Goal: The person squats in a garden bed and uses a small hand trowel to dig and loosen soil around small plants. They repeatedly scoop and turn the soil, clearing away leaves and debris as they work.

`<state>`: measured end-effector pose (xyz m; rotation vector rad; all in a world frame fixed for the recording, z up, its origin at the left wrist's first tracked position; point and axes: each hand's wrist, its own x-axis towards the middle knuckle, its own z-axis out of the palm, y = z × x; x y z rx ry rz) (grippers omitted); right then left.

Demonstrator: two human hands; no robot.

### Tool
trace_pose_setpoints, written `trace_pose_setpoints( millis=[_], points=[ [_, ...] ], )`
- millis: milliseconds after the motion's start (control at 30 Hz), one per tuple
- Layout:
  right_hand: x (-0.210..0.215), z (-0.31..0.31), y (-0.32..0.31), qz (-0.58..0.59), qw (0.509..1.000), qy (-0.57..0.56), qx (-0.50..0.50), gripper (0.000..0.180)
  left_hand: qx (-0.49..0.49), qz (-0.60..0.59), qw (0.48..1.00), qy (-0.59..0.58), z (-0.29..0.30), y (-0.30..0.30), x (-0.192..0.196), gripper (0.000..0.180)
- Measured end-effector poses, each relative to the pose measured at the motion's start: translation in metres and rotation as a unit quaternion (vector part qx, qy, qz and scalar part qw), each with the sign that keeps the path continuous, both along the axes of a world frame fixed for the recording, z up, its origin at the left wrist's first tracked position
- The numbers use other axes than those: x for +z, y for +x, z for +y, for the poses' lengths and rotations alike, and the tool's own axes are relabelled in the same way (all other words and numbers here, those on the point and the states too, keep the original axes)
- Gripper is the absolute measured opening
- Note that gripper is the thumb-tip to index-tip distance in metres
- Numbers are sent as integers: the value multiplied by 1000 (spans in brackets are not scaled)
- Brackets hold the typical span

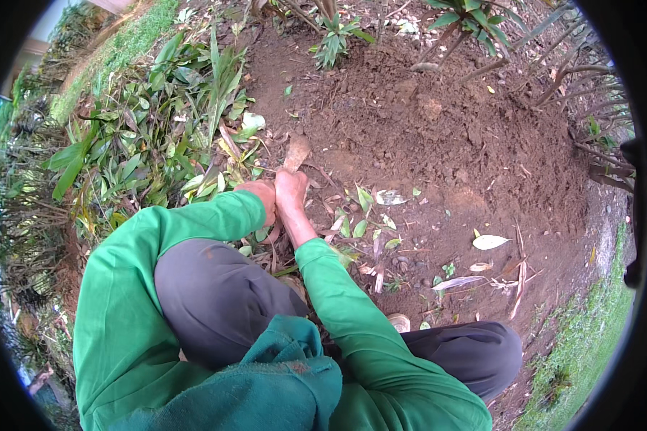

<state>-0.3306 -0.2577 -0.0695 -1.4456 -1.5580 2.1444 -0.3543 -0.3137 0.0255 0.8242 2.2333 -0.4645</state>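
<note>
My right hand (292,189) is closed round what looks like a hand trowel (298,151). Its rounded, soil-brown end points away from me over the bare dirt, and my fingers hide the handle. Pressed against the right wrist is my left hand (263,196), also closed; what it grips, if anything, is hidden. Both hands are low over the ground, at the edge of a heap of cut green leaves (172,136). Loose leaves (359,215) lie on the soil just right of them.
Dug brown soil (438,136) spreads ahead and to the right. Leafy plants (474,18) and bare woody stems (575,86) stand at the far side and far right. A pale leaf (490,242) and dry strips lie on the dirt. Grass (582,352) borders the lower right.
</note>
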Motion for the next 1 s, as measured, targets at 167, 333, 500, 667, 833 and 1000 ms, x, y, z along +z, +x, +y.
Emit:
trace_pose_setpoints(
  millis=[167, 333, 500, 667, 833, 1000],
  points=[
    [-14, 14, -4, -39, 985, 156, 65, 30, 42, -47, 981, 185, -6, -4, -36, 30],
    [-10, 47, -4, -13, 991, 122, 58, 28, 54, -7, 989, 135, 29, 1, -34, 37],
    [31, 54, -25, 33, 998, 54, -9, 33, -35, 56, 997, 42, 53, -14, 38, 39],
    [71, 105, -43, 103, 986, 125, -25, 32, -41, 113, 984, 130, 92, -22, 86, 37],
    [83, 84, -15, 53, 995, -16, -86, 29, -90, 39, 988, 120, 74, -13, 81, 29],
    [72, 0, 44, 69, 985, -101, -125, 27, -42, -49, 998, -13, 20, 19, 82, 32]
  ],
)
